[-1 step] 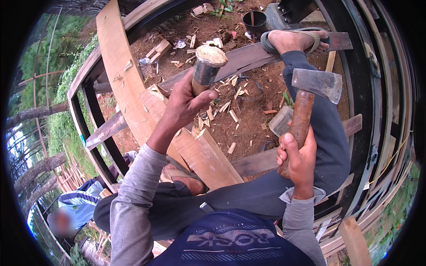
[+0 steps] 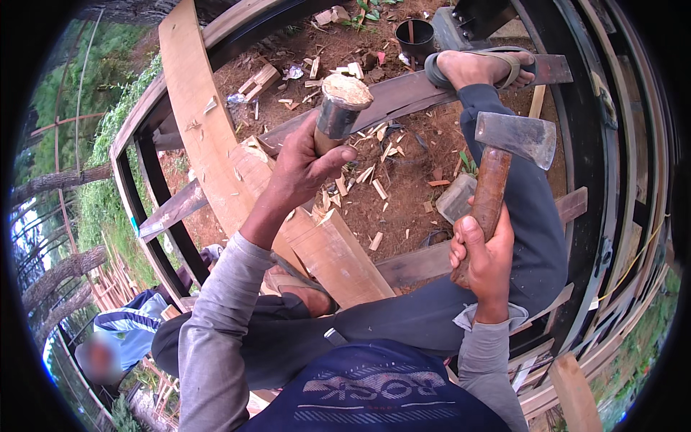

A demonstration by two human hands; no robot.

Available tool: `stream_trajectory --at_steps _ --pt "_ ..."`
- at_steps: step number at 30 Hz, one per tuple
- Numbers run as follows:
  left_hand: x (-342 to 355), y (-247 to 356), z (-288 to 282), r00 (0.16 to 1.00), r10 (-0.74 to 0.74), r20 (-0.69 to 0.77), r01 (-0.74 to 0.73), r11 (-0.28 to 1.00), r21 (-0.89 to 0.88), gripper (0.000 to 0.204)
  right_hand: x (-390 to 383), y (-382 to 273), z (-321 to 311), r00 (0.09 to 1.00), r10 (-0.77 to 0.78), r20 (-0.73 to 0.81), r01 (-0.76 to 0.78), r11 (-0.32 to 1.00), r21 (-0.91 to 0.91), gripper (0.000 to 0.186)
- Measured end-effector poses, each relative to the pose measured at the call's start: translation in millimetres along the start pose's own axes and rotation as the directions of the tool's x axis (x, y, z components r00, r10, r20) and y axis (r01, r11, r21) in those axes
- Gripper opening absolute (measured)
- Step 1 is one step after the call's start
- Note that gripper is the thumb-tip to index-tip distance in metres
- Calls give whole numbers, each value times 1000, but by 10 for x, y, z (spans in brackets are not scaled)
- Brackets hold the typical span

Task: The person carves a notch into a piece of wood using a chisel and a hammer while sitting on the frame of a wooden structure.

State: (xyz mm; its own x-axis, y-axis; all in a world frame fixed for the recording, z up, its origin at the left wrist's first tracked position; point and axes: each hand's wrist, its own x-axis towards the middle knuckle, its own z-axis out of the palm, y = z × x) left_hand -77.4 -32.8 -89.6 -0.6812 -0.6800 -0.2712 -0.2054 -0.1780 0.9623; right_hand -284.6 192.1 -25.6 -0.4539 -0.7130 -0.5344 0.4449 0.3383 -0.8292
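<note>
Left hand (image 2: 296, 169) is gripping a tool (image 2: 337, 115), hiding its lower end; right hand (image 2: 488, 252) is clasping an axe (image 2: 497, 162).

Head camera: left fisheye of two, head-worn, facing down
Shirt (image 2: 374, 396): nearest, at the lower edge
Left hand (image 2: 299, 165) and right hand (image 2: 487, 252): close, mid-view
Ground (image 2: 410, 216): farther below
Frame (image 2: 581, 122): bowed near the rim

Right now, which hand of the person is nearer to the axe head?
Right. The right hand grips the wooden handle below the axe head; the left hand is farther away to its left, gripping a metal-collared wooden piece.
</note>
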Motion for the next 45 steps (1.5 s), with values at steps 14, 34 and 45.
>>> stream_trajectory --at_steps 14,34,45 --pt "-116 127 61 1000 13 16 -14 998 65 45 -57 39 24 998 -39 47 41 998 -43 37" --pt "-631 59 3 965 254 66 -261 898 354 51 -567 -1003 500 883 -2 469 312 749 -585 44" --pt "-704 80 30 931 354 92 -364 876 317 47 -799 -797 629 710 -619 336 680 726 -101 24"
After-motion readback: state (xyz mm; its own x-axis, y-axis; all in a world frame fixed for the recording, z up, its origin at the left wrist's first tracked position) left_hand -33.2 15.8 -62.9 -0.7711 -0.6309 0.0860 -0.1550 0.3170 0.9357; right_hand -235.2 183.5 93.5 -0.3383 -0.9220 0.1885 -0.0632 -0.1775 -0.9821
